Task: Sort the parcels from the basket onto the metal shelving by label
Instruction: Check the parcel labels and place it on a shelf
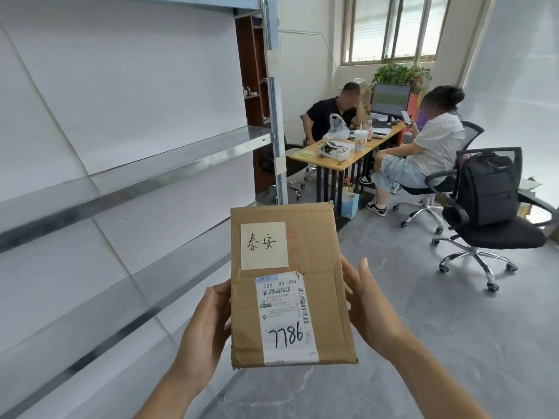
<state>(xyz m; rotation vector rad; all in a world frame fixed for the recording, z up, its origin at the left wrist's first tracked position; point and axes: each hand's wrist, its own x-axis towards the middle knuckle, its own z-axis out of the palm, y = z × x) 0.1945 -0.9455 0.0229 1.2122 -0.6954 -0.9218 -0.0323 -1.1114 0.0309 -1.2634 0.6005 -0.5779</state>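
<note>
On the left stood the metal shelving [169, 160], its grey shelf boards running back toward an upright post [276, 116], with a white wall behind them. In front of it, low in the view, the left hand [208, 325] held the left edge of a cardboard parcel [317, 267], thumb on the front face and fingers behind it. The parcel was held upright in the air between both hands, above the grey floor [423, 343] and just to the right of the shelving, not touching any shelf. On its upper front sat a pale yellow sticky note [263, 245] with handwritten characters, and below that a white shipping label [286, 319] printed with "530- D5 094" and marked "7786" in black pen. The right hand [372, 309] cupped the parcel's right edge, its fingers curled behind and the thumb pointing up beside the cardboard. Farther back, a wooden table [341, 161] carried a white plastic bag [337, 127], a drink cup [360, 140] and a monitor [392, 99], with two people seated at it. To the right, a black backpack [490, 189] rested on a black office chair [496, 234], well apart from the parcel.
</note>
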